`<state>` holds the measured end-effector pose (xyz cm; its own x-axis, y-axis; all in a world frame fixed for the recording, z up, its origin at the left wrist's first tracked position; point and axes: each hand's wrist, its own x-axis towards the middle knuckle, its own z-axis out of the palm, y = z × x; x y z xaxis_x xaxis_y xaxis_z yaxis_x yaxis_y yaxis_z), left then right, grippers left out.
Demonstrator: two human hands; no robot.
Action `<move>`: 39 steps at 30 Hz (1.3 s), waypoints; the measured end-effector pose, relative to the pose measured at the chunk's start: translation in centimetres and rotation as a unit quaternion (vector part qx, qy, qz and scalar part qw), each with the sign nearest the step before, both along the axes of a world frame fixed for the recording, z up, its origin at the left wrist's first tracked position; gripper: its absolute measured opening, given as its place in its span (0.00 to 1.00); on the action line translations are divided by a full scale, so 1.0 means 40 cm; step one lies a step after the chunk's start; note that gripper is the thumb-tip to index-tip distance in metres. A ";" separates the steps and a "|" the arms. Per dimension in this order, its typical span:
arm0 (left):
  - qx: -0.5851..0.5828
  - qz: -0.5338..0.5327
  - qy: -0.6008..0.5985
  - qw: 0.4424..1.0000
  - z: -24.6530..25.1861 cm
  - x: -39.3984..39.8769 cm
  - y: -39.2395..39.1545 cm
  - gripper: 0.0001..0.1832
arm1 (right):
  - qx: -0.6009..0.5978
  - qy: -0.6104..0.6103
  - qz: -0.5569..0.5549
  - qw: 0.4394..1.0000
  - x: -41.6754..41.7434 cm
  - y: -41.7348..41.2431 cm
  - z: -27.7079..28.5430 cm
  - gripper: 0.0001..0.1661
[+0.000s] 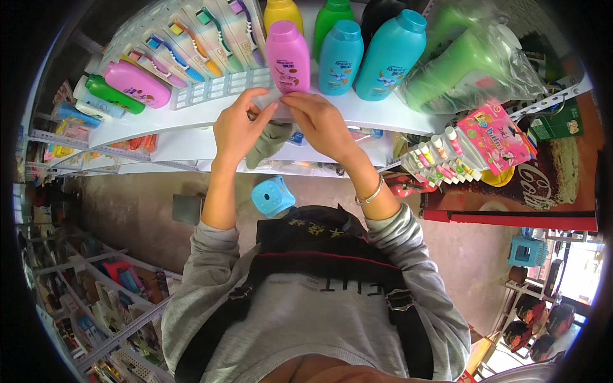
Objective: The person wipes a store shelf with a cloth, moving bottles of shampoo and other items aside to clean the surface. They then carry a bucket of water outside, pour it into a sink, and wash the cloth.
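Observation:
A grey-green cloth hangs below my left hand, apparently held by its lower fingers. The thumb and forefinger of that hand are apart, over the front of the white shelf. My right hand is bent with its fingertips close together at the foot of an upright pink Rejoice shampoo bottle. Whether they touch or pinch anything is hidden. Just right of the pink bottle stand a smaller blue shampoo bottle and a larger blue one.
Packaged toothbrushes stand in a white plastic rack. Left of them, a pink bottle and a green bottle appear tilted. Plastic-wrapped green bottles and a lip balm display are at right. A blue stool is on the floor.

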<state>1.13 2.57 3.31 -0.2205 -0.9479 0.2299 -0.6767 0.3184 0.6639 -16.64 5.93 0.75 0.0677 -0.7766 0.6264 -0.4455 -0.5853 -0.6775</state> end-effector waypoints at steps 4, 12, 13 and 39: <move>-0.035 0.038 -0.040 0.998 -0.010 -0.025 0.003 0.26 | -0.053 -0.017 -0.135 0.989 -0.046 0.056 0.038 0.10; -0.098 0.059 -0.080 0.990 -0.013 -0.071 0.001 0.28 | -0.023 -0.033 -0.336 0.941 -0.208 0.061 -0.035 0.41; -0.096 0.051 -0.080 0.991 -0.015 -0.071 -0.005 0.27 | -0.001 -0.045 -0.311 0.949 -0.216 0.057 -0.030 0.43; -0.164 0.088 -0.030 0.982 -0.048 -0.077 -0.016 0.12 | 0.079 -0.063 -0.254 0.962 -0.244 0.097 0.003 0.36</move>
